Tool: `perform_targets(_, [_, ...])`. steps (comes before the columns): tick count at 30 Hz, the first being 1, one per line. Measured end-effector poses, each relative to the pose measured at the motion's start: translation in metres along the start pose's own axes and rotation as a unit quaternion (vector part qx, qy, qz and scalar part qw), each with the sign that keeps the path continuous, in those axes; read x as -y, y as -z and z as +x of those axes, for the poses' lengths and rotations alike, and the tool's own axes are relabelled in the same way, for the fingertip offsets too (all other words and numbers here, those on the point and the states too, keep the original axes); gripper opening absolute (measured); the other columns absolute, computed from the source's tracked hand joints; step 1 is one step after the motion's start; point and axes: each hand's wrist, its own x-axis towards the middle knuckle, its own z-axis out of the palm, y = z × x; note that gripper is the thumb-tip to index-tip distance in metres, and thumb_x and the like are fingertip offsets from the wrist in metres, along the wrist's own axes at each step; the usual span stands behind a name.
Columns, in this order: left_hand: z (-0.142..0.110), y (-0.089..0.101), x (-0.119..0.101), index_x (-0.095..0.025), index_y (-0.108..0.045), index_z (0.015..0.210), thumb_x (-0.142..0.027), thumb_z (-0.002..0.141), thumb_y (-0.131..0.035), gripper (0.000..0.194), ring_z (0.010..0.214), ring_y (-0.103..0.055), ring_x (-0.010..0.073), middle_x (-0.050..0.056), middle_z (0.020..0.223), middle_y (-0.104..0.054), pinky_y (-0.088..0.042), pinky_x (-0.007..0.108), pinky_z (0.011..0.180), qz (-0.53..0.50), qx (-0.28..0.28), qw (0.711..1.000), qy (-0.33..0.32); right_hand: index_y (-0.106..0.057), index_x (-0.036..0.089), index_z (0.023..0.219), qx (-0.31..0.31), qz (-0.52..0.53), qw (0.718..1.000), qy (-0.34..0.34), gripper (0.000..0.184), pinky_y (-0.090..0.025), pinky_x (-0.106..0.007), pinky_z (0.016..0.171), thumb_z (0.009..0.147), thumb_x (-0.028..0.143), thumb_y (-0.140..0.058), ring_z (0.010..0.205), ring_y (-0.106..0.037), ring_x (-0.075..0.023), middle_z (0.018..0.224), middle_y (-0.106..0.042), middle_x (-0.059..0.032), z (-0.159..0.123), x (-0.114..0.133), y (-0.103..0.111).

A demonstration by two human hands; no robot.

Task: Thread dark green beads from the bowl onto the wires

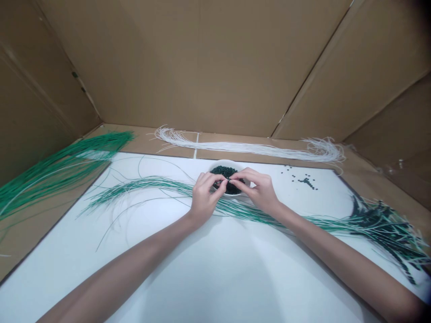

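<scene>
Closest to us, both forearms stretch out over the white sheet [215, 269], which gives a pale background so the thin stuff shows up. Our left hand [204, 197] and right hand [258, 190] meet fingertip to fingertip right over the little white bowl [232, 164]. Both are pinched closed on something tiny between them. Looks like a dark bead on a strand, but it's honestly too small to tell for sure. Holding it over the bowl makes sense: anything we drop probably lands back in the pile of dark beads [226, 171].

Under our wrists a bundle of green strands [148, 185] runs across the sheet, within easy reach. Off to the right there's a heap of strands with dark ends [384, 222], kept apart from the plain ones. A few loose beads [305, 181] sit scattered just right of the bowl.

Further back, a bundle of white strands [249, 147] lies along the cardboard floor, and another green bunch [63, 163] fans out on the left. Cardboard walls [208, 63] box it all in.
</scene>
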Motion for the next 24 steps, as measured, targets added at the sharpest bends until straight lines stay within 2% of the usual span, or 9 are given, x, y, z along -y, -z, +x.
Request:
perform_targets(4, [-0.0004, -0.0002, 0.0002, -0.017, -0.057, 0.075, -0.02, 0.078, -0.052, 0.007, 0.067, -0.046, 0.0115, 0.0, 0.069, -0.057, -0.038, 0.024, 0.064, 0.004, 0.001, 1.0, -0.006, -0.062, 0.019, 0.076, -0.002, -0.014, 0.999, 0.036, 0.006, -0.046, -0.028, 0.067, 0.075, 0.019, -0.056, 0.067, -0.057, -0.0139, 0.072, -0.065, -0.0037, 0.001, -0.0004, 0.0014])
perform_targets(10, [-0.0011, -0.0003, 0.0024, -0.017, -0.058, 0.075, -0.02, 0.078, -0.052, 0.007, 0.067, -0.046, 0.0119, 0.001, 0.07, -0.058, -0.039, 0.024, 0.065, 0.002, 0.006, 1.0, -0.003, -0.063, 0.019, 0.077, 0.017, -0.001, 1.0, 0.02, 0.007, -0.047, -0.026, 0.063, 0.076, 0.019, -0.055, 0.067, -0.058, -0.0134, 0.073, -0.065, -0.0036, 0.0024, 0.0015, 0.0023])
perform_targets(14, [-0.0011, 0.0002, 0.0025, -0.017, -0.059, 0.075, -0.02, 0.078, -0.053, 0.007, 0.067, -0.047, 0.0122, 0.001, 0.07, -0.059, -0.039, 0.025, 0.065, 0.004, 0.009, 1.0, -0.007, -0.063, 0.019, 0.075, 0.027, -0.002, 0.999, 0.031, 0.007, -0.047, -0.026, 0.064, 0.076, 0.018, -0.055, 0.066, -0.057, -0.0132, 0.071, -0.065, -0.0032, 0.0028, 0.0023, 0.0033])
perform_targets(24, [-0.0007, 0.0008, 0.0001, -0.017, -0.06, 0.077, -0.022, 0.078, -0.053, 0.009, 0.07, -0.049, 0.0129, 0.002, 0.073, -0.06, -0.04, 0.025, 0.067, 0.008, 0.01, 1.0, 0.003, -0.062, 0.018, 0.072, 0.032, -0.005, 0.999, -0.034, 0.008, -0.045, -0.025, 0.061, 0.075, 0.023, -0.057, 0.063, -0.056, -0.0127, 0.07, -0.064, -0.0028, 0.0045, 0.0012, 0.0054])
